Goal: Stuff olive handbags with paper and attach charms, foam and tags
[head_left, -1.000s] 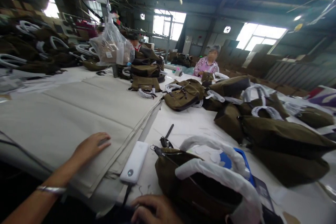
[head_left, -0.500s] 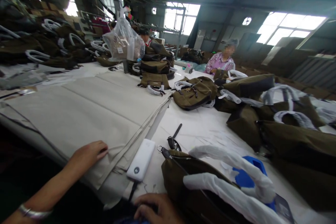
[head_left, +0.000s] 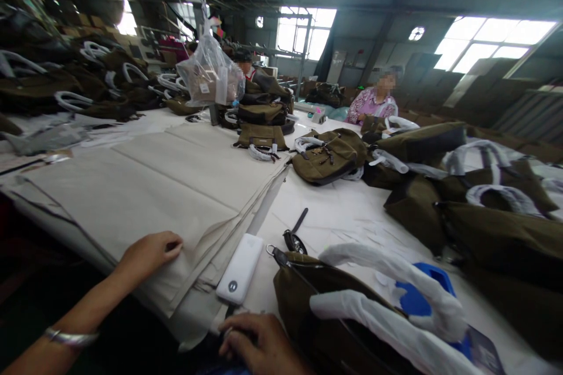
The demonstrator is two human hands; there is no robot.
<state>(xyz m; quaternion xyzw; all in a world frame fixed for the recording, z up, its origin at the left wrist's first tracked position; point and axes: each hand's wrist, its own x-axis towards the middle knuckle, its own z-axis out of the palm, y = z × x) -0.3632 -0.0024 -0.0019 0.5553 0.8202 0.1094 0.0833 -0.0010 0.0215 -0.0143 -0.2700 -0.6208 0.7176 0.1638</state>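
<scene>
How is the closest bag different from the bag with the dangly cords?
The closest bag gapes open, while the corded bag looks shut. The closest bag's wrapped handles arch up; the corded bag's wrapped strap lies curled. Both are olive-brown.

1. A workshop or factory floor for bags — many olive-brown bags [head_left: 329,155] with wrapped handles lie over long white worktables [head_left: 303,205].
2. Large flat sheets of pale material [head_left: 153,181] spread across the table surface.
3. Overhead, metal beams and dangling cords; behind, tall windows [head_left: 492,44], wall clocks [head_left: 416,33] and big upright boards [head_left: 417,79].
4. A person [head_left: 373,106] in a patterned top at the table's far side — a shared workspace.
</scene>
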